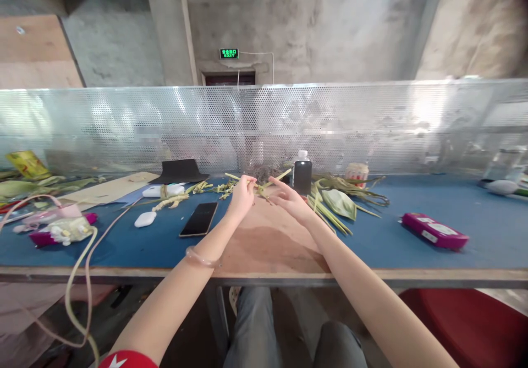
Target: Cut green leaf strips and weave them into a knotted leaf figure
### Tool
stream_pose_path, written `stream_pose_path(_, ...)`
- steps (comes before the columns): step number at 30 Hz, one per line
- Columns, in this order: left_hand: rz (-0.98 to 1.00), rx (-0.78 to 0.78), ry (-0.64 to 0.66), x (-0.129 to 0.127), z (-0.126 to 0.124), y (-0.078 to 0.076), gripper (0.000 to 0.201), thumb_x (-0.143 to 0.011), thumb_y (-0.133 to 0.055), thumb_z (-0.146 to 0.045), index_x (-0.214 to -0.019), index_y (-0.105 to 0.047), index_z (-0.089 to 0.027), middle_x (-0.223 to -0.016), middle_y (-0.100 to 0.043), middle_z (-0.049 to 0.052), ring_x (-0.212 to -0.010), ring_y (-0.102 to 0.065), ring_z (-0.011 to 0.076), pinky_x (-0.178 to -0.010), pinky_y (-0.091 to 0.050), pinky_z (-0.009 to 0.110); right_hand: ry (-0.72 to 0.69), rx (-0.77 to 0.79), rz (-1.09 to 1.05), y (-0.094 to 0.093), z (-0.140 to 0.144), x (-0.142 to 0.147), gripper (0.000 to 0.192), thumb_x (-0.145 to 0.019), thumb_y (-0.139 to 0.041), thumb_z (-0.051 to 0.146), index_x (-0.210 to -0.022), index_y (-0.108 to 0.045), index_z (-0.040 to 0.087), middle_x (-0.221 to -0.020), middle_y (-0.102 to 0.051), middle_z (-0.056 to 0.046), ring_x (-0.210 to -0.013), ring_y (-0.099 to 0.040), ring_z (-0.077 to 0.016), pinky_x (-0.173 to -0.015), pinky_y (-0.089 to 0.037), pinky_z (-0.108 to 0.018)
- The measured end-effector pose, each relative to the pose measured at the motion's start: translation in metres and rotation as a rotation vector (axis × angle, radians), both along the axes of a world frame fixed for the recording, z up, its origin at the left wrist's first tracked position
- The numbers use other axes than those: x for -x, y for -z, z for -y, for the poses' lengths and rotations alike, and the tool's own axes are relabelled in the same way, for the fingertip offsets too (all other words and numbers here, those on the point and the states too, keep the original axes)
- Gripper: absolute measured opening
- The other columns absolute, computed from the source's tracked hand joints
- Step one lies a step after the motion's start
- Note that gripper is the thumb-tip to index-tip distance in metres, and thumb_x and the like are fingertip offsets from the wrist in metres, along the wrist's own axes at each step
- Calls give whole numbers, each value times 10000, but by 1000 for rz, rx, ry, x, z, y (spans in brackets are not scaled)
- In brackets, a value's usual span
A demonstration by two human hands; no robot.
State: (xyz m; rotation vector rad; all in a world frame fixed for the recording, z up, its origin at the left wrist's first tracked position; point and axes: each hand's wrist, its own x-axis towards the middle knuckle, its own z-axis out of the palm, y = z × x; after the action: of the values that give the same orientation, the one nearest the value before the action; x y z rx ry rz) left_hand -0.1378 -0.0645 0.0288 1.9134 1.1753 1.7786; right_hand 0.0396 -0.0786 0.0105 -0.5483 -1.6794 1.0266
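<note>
My left hand (pixel 242 193) is pinched on a thin yellow-green leaf strip (pixel 275 179) that runs up and to the right across a brown board (pixel 268 241) on the blue table (pixel 412 247). My right hand (pixel 291 199) hovers just right of it with fingers spread, its fingertips close to the strip. A clear bangle sits on my left wrist. A pile of green leaves and strips (pixel 338 203) lies right of my right hand.
A dark phone (pixel 199 219) lies left of my left arm, with a white earbud case (pixel 145 219) beyond. A dark bottle (pixel 302 174) stands behind my hands. A magenta case (pixel 434 231) rests at the right. A perforated metal screen (pixel 264 126) backs the table.
</note>
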Motion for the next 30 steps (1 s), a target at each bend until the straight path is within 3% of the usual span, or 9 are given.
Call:
stream_pose_path(5,-64,-40,22,-5,4,3,53,-832,-552,-181,-876,-574,-202,-782,-609,41,-713,-574,176,-632,-383,222,66,-36,17,5,-5,7,615,-686,-736,261,-1269,-545,234,-1081,-616,-55,-711,-605,-130,-747,-540,-349)
stream_pose_path(8,-119,-55,27,-7,4,5,37,-832,-555,-201,-866,-568,-208,-742,-596,27,-670,-559,173,-633,-371,230,61,-33,-10,4,-5,9,573,-696,-727,295,-1243,-563,241,-1190,-565,-66,-705,-628,-123,-756,-548,-357)
stream_pose_path(10,-160,-64,28,-7,5,6,25,-835,-554,-212,-857,-565,-212,-690,-575,11,-608,-530,164,-606,-352,230,38,-14,-29,3,-3,9,560,-722,-708,315,-1254,-553,240,-1144,-596,-63,-723,-646,-135,-783,-549,-376)
stream_pose_path(14,-241,-81,36,-8,7,5,27,-845,-546,-225,-862,-565,-218,-602,-521,-18,-509,-460,143,-541,-300,227,-50,55,-47,0,1,5,601,-738,-701,288,-1299,-514,182,-841,-674,-31,-741,-665,-167,-829,-538,-416)
stream_pose_path(23,-320,-106,40,-7,9,4,65,-871,-501,-229,-896,-559,-214,-632,-541,-17,-510,-461,133,-522,-288,218,-139,129,-84,-1,1,2,665,-755,-666,192,-1375,-424,205,-808,-686,3,-677,-644,-129,-810,-546,-386)
stream_pose_path(27,-339,-113,26,-6,8,3,68,-868,-502,-237,-894,-560,-213,-630,-551,-16,-512,-476,134,-535,-300,218,-173,130,-111,0,0,1,726,-747,-662,175,-1406,-369,252,-1060,-670,-32,-680,-646,-118,-802,-553,-370)
stream_pose_path(30,-361,-120,-2,-4,8,2,88,-878,-481,-248,-905,-557,-212,-649,-565,-9,-531,-495,139,-541,-311,218,-182,120,-137,-2,3,0,728,-739,-663,169,-1393,-379,310,-1353,-504,-44,-670,-644,-97,-797,-562,-369)
